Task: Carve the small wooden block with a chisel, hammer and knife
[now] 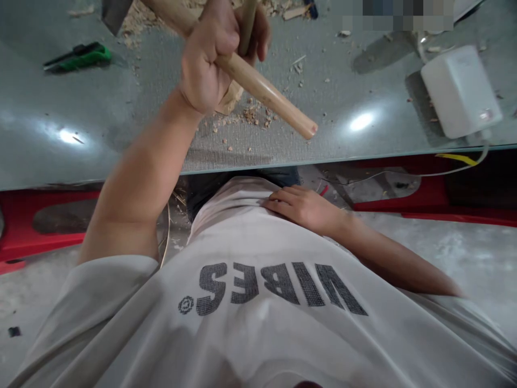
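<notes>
My left hand is closed around the long pale handle of a wooden-handled tool above the table. Its grey metal head is cut off by the top edge, so hammer or hatchet I cannot tell. A second wooden stick rises at the curled fingers, partly hidden. Below the fist, a pale carved piece of wood shows in part; whether the hand touches it is unclear. My right hand lies on the white shirt at my belly, fingers stretched out, holding nothing.
Wood shavings and chips litter the grey table. A green utility knife lies at the left. On the right stands a white box-shaped device with a cable hanging over the front edge. Red frames are below the table.
</notes>
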Demonstrator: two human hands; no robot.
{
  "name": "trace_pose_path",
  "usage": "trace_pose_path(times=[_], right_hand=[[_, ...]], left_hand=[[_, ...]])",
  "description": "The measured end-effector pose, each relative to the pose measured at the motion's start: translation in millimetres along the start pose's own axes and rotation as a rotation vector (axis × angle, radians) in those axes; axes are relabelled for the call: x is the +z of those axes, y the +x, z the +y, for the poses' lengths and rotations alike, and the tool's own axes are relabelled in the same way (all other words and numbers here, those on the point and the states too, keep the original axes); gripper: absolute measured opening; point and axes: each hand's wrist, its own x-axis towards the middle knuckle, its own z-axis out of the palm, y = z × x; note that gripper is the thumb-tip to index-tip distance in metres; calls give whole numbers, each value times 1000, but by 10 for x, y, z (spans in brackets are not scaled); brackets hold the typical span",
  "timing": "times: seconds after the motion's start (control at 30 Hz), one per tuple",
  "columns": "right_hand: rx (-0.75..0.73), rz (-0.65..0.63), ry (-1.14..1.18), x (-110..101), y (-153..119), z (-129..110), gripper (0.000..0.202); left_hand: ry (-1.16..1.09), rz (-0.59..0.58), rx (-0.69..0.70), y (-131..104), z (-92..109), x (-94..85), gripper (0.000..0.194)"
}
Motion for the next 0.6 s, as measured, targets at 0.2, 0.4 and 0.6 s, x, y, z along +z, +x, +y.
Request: trace_pose_path(times=[0.2,0.4,0.6], right_hand=[[-84,-80,64,-28,63,73,41],[-63,-87,141,-4,-44,161,40],[124,-46,291,100,21,227,35]], left_hand=[[-480,542,-682,87,271,385,19],[-501,767,-972,76,520,456,44],[-338,759,-912,59,428,271,67]])
